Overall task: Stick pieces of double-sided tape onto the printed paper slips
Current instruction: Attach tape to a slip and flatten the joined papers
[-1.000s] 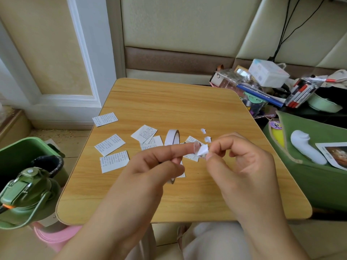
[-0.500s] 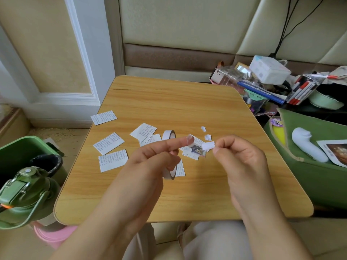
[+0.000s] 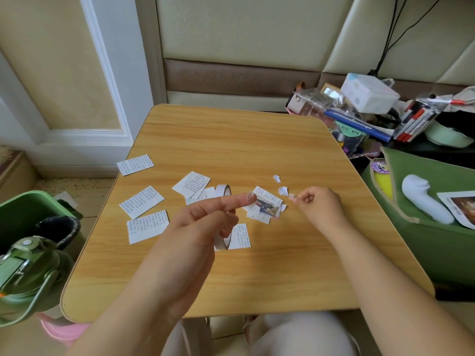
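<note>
Several printed paper slips lie on the wooden table (image 3: 231,140), among them one slip (image 3: 141,202) at the left and a slip with a picture (image 3: 266,205) in the middle. My left hand (image 3: 203,222) hovers over them with its index finger straight, and a small clear tape piece (image 3: 250,199) sticks to that fingertip. Its other fingers curl round the white tape roll (image 3: 222,242). To the right, my right hand (image 3: 320,208) pinches a tiny white backing scrap (image 3: 292,197). Two similar scraps (image 3: 282,190) lie on the table near it.
A green bin (image 3: 15,214) and a green bottle (image 3: 25,273) stand off the table's left edge. A green bag (image 3: 437,240) with a white object sits at the right. Boxes, pens and cables crowd the back right corner (image 3: 367,109).
My hands have drawn apart. The right hand pulled the white backing away to the right, leaving the clear tape piece on my left index fingertip.
</note>
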